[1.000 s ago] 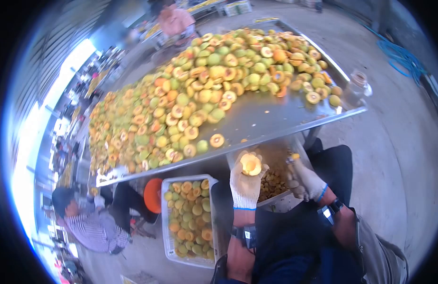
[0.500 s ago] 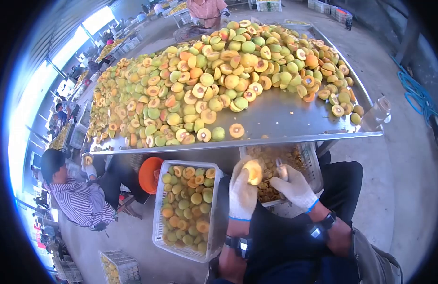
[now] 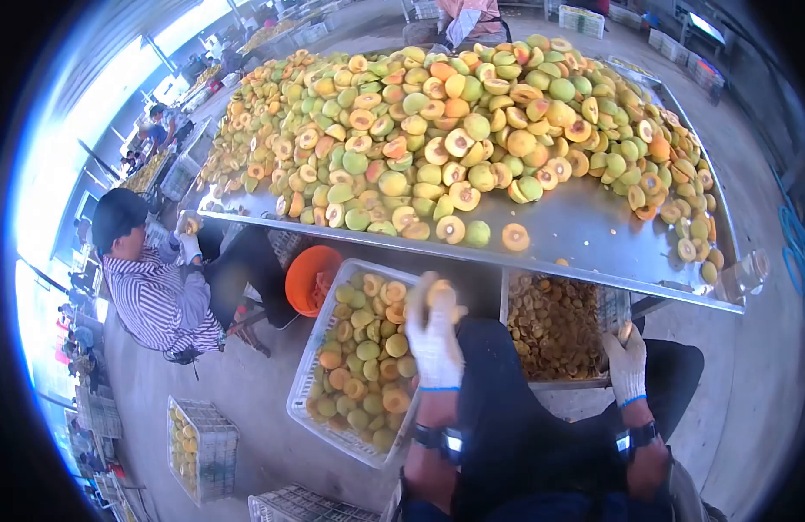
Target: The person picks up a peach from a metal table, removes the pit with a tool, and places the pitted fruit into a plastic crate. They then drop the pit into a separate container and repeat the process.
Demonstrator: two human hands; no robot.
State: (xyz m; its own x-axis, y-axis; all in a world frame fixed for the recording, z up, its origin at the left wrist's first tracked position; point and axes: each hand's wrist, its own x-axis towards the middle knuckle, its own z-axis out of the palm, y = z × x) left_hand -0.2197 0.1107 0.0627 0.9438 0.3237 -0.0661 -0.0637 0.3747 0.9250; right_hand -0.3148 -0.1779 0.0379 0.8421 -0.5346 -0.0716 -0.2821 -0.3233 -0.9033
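Observation:
My left hand, in a white glove and blurred by motion, is over the right rim of a white crate. Its fingers are closed around a yellow-orange peach half. Green and yellow peach halves fill much of that crate. My right hand, also gloved, is closed at the right edge of a bin of brown peach pits and scraps. A short pitting tool sticks up from its fist; the glove hides the rest.
A metal table heaped with halved peaches spans the view ahead. A clear jar is at its right corner. On the left, a person in a striped shirt sits near an orange bucket. Another crate stands lower left.
My left hand has swung left from the pit bin to the crate, carrying the peach half. My right hand has moved right with the tool, away from the fruit. The view has shifted.

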